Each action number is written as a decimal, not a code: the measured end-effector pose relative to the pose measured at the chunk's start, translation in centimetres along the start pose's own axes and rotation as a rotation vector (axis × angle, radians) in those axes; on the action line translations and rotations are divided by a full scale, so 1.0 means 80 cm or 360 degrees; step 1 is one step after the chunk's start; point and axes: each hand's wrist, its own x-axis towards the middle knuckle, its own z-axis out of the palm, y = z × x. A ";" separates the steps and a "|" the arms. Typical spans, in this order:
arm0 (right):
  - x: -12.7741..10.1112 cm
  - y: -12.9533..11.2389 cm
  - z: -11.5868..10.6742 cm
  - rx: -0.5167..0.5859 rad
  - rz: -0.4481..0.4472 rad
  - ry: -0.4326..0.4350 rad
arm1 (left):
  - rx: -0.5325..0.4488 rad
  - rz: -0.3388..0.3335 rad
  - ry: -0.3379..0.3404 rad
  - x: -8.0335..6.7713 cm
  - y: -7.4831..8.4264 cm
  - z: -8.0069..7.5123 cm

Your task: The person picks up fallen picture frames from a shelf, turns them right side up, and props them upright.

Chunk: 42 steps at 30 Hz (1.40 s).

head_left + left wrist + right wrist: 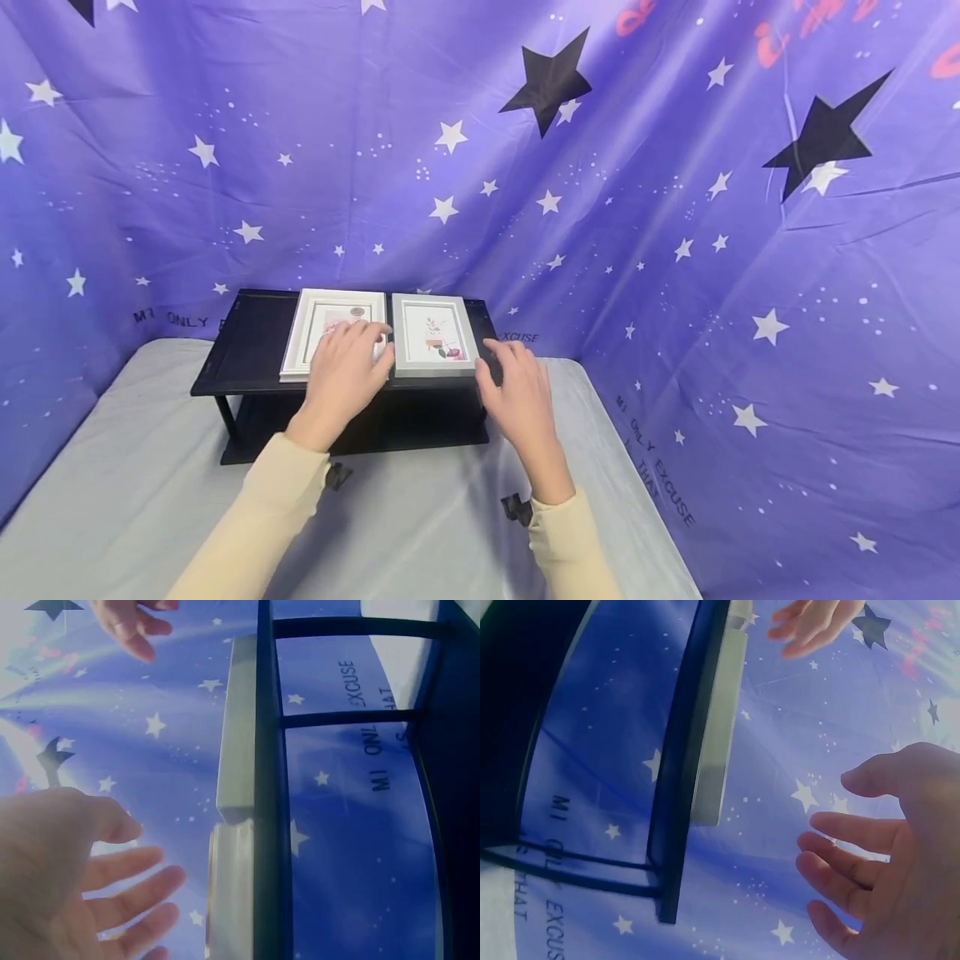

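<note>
Nearest my head camera were two cream sleeves point(255, 517), running forward to the hands over the grey bed sheet point(112, 483). The left hand point(343, 377) hovered above the lower right part of the left white picture frame point(330, 333), fingers point(360, 333) spread and relaxed, gripping nothing; I could not tell whether the fingertips touched the frame. The right hand point(521, 396) hung just off the right end of the black shelf stand point(247, 342), beside the right grey-white picture frame point(435, 335), its fingers point(840, 829) likewise loose and straight, holding nothing. Both frames lay flat on the top of the stand, side by side with their inner edges almost meeting, the right one near the front edge. Both wrist views showed the frames edge-on against the stand's rim, with clear air between palm and frame.

To my mind, handling these well meant bringing each hand down evenly on a frame's outer edges, thumb at the near rail and fingers at the far one, and keeping each frame level so it would not scrape its neighbour or slide off the front lip. The purple star-printed cloth point(675, 208) hung behind.
</note>
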 end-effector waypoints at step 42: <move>0.046 0.042 0.078 0.0067 0.0272 -0.0395 | 0.0187 -0.0153 -0.0358 0.036 0.000 0.047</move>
